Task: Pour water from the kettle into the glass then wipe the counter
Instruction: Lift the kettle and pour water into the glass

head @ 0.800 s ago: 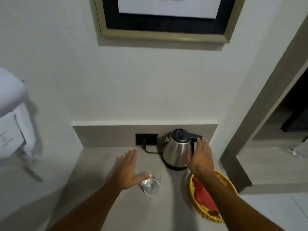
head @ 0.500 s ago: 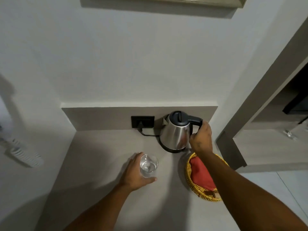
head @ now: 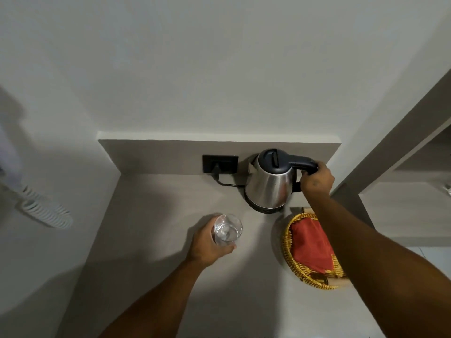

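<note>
A steel kettle (head: 269, 185) with a black lid and handle stands on its base at the back of the grey counter (head: 151, 215). My right hand (head: 317, 180) is closed around the kettle's handle. A clear glass (head: 227, 230) stands upright on the counter in front of the kettle, to its left. My left hand (head: 210, 245) grips the glass from the left side. A red cloth (head: 311, 245) lies folded in a yellow wicker basket (head: 289, 252) at the counter's right, partly under my right forearm.
A black wall socket (head: 219, 164) with a plug and cord sits left of the kettle on the backsplash. A white coiled cord (head: 44, 211) hangs on the left wall. A recessed shelf opens at the right.
My right hand closed fully round the kettle handle. My left hand went from hovering near the glass to gripping it. The view tilted downward, so the picture frame left the top.
</note>
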Action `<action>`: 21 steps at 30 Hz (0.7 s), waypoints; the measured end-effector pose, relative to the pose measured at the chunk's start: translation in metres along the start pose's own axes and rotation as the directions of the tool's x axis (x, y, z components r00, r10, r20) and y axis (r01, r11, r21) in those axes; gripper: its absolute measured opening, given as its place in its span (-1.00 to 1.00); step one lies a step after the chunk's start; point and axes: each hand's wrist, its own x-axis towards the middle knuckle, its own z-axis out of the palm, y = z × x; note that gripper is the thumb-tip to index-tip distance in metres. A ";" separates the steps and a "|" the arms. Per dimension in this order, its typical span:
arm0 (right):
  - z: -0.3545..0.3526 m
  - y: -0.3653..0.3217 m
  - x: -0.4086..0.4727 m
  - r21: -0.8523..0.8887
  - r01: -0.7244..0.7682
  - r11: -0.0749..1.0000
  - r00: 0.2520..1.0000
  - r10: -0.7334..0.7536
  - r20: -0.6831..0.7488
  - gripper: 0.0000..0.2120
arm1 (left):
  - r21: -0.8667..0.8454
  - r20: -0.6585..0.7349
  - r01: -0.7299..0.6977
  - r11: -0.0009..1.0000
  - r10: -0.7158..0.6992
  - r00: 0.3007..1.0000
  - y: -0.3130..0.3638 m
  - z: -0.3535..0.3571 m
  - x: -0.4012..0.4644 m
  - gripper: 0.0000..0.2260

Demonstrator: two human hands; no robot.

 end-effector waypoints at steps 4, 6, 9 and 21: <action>-0.003 -0.037 -0.010 0.000 0.199 0.980 0.980 -0.199 0.020 -0.67 | -0.028 -0.009 -0.001 1.000 0.001 1.000 -0.003 0.000 -0.001 -0.28; -0.006 -0.057 -0.018 -0.005 0.342 0.940 0.938 -0.341 0.066 -0.63 | -0.033 -0.012 -0.003 0.999 0.003 1.000 -0.005 0.001 -0.001 -0.27; -0.011 -0.075 -0.032 -0.060 0.568 0.821 0.820 -0.558 0.126 -0.61 | -0.045 -0.012 -0.006 0.999 0.006 1.000 -0.007 0.002 0.000 -0.28; -0.010 -0.083 -0.089 -0.219 0.873 0.437 0.486 -0.824 0.291 -0.55 | -0.110 -0.002 0.005 0.994 -0.006 1.000 -0.020 0.007 0.004 -0.28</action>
